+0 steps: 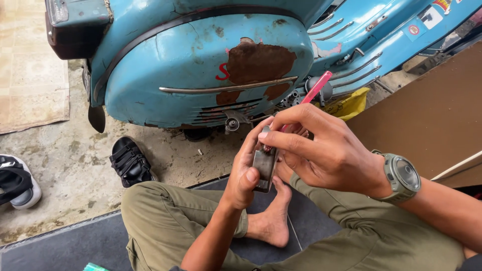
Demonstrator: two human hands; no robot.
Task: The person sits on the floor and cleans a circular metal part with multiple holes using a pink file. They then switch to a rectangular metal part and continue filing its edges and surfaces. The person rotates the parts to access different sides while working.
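Crossed legs in olive trousers (pixel 165 221) are filling the near edge. Left hand (pixel 246 173) is gripping one small grey metal part (pixel 264 168), thumb pressing its face. Right hand (pixel 321 148), wearing one grey wristwatch (pixel 401 176), is pinching one red-handled tool (pixel 315 93) against the part's top. Far behind, one blue scooter (pixel 201 65) is crowding close; open concrete floor (pixel 65 165) is lying left, holding two sandals (pixel 129 161).

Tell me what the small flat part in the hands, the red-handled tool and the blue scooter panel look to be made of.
Small flat part: dull grey, hard-edged, probably bare metal.
Red-handled tool: glossy red handle, likely plastic; its tip is hidden.
Blue scooter panel: painted sheet metal, judging by brown rust patches where the paint has flaked, with a bright metal trim strip.
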